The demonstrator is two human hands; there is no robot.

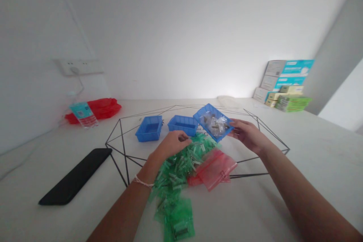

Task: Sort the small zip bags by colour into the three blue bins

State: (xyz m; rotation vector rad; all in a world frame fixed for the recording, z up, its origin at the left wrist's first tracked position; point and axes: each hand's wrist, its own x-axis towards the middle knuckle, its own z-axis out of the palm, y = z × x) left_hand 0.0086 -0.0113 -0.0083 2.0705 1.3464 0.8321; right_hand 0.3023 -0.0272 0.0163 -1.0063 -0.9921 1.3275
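My right hand (247, 135) grips the right edge of a blue plastic tray (204, 113), tilted toward me and lifted off the table; clear small bags with dark parts lie inside it. My left hand (172, 144) rests with curled fingers on a pile of green plastic bags (176, 181), pinching one near the top. A few red zip bags (216, 168) lie just right of the green pile. Two more blue trays (149, 128) (183, 124) stand side by side behind my left hand.
Black lines (121, 136) mark a polygon on the white table. A black flat phone-like slab (75, 177) lies at the left. Red bags (102, 108) and a teal packet sit by the wall socket. Stacked cartons (285, 83) stand at the back right.
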